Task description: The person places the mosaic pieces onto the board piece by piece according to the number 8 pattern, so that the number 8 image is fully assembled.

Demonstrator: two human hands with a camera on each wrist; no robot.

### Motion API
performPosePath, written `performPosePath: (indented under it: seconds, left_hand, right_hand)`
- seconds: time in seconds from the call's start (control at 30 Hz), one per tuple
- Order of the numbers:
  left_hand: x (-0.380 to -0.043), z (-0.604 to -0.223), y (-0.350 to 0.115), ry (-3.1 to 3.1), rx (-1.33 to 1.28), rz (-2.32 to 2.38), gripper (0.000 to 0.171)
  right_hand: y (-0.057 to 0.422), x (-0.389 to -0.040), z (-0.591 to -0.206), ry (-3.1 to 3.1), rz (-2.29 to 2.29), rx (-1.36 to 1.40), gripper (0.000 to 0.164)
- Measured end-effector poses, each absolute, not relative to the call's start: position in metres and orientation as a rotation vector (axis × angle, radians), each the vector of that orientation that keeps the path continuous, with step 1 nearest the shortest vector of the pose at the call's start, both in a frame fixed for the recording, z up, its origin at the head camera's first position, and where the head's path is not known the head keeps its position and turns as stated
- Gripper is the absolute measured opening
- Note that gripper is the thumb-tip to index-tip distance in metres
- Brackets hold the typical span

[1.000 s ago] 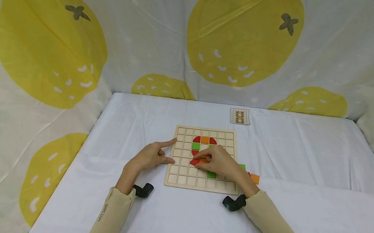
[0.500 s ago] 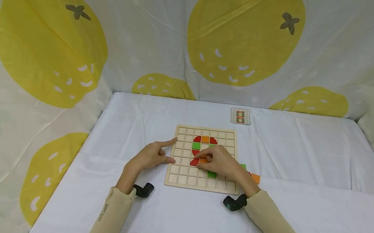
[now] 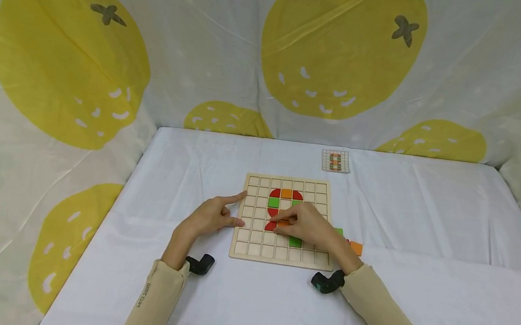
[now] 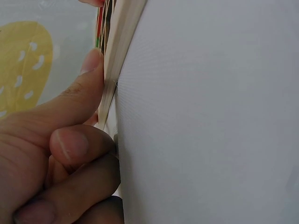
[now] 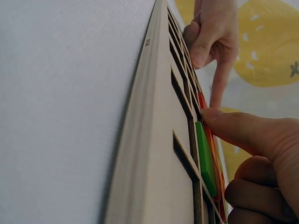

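Observation:
A wooden grid board (image 3: 249, 249) lies on the white-covered table. My left hand (image 3: 209, 217) is at its left side, with the thumb and index finger extended against the edge and the other fingers curled. My right hand (image 3: 308, 226) reaches over the board. Its thumb and index finger pinch a rounded red tile (image 3: 270, 227) at a cell left of an orange tile (image 3: 283, 224). Above them sit more red tiles (image 3: 275, 193), an orange tile (image 3: 286, 194) and a green tile (image 3: 274, 203). Another green tile (image 3: 295, 242) lies below the hand, also seen as the green tile (image 5: 205, 161) in the right wrist view.
A small pattern card (image 3: 336, 161) lies beyond the board near the table's back edge. Loose tiles, among them an orange tile (image 3: 355, 248) and a green tile (image 3: 339, 231), lie right of the board, partly behind my right wrist. Lemon-printed cloth (image 3: 340, 46) hangs behind.
The pinched red tile has shifted slightly and now sits squarer with its cell. Both hands stay nearly where they were.

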State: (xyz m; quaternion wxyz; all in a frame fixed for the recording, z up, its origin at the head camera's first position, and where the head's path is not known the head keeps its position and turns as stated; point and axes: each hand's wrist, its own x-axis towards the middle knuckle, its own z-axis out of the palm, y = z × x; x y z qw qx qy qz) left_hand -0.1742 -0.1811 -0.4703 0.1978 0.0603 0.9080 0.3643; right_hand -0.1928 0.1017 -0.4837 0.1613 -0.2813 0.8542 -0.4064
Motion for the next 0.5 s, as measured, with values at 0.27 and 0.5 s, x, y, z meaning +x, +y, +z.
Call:
performPosePath:
  seconds: [0.27, 0.5]
  left_hand:
    - [-0.1742, -0.4708, -0.181, 2.535, 0.165, 1.024, 0.084]
    - [-0.1744, -0.4708, -0.1814, 2.535, 0.168, 1.025, 0.084]
  right_hand:
    - [0.1022, -0.1907, -0.4809, 2.473, -1.13, -0.779, 0.023]
    - [0.107, -0.1917, -0.4809, 2.429, -1.168, -0.759, 0.027]
